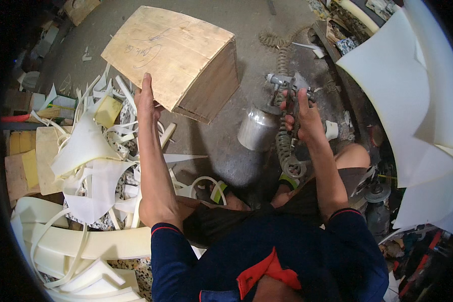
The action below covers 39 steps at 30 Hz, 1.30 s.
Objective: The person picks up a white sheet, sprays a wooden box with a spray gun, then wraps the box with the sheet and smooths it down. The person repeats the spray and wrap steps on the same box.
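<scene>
The big curved box of pale plywood [178, 55], bowed on its top face with a darker open end, stands tilted on the grey concrete floor [226, 151] toward twelve o'clock. It looks stiff and bulky but probably fairly light for its size, being thin board over a hollow frame; its edges and corners give the surest hold, the bowed face little purchase. The left hand [147, 98] lies flat against its lower corner at about ten o'clock, fingers straight and spread rather than wrapped, steadying it.

At three o'clock lean large white foam sheets [412, 100], soft and floppy. At eight o'clock lies a heap of white foam offcuts [90, 151].

The grey metal spray gun [287, 83] with its polished metal cup [256, 128] hanging below sits at one o'clock, hard and probably bottom-heavy; the right hand [302, 118] is clamped round its handle, a coiled hose [287, 151] trailing beneath.
</scene>
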Tool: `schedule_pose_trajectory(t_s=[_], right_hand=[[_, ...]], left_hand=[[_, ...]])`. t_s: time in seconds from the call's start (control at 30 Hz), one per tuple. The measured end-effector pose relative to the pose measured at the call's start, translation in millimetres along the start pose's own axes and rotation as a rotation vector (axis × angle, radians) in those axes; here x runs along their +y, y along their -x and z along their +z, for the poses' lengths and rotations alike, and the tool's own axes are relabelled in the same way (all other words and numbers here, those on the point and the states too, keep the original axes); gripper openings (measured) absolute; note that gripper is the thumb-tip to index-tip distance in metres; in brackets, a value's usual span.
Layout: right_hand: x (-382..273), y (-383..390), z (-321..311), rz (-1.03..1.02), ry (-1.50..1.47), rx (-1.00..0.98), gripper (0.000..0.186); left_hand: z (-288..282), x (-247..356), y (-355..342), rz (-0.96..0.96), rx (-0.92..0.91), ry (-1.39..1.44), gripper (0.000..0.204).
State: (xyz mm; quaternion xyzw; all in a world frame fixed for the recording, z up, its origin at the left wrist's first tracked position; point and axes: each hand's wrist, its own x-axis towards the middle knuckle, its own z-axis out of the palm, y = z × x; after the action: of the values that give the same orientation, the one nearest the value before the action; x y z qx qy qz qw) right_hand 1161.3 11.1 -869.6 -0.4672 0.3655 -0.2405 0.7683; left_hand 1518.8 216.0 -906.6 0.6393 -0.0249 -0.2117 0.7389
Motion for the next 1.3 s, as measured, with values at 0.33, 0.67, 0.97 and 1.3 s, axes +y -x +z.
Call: schedule_pose_trajectory(t_s=[0.33, 0.67, 0.97, 1.3], right_hand=[[28, 12, -1, 0.075, 0.049, 0.023, 0.061], [34, 18, 10, 0.055, 0.002, -0.039, 0.056], [44, 2, 24, 0.034, -0.037, -0.053, 0.054], [74, -17, 27, 0.148, -0.040, 0.059, 0.054]], left_hand=[[-51, -8, -3, 0.078, -0.008, 0.279, 0.061], [-37, 30, -13, 0.089, 0.034, 0.055, 0.062], [-39, 102, -85, -0.113, -0.047, -0.230, 0.067], [-43, 155, -144, -0.132, 0.003, -0.428, 0.056]])
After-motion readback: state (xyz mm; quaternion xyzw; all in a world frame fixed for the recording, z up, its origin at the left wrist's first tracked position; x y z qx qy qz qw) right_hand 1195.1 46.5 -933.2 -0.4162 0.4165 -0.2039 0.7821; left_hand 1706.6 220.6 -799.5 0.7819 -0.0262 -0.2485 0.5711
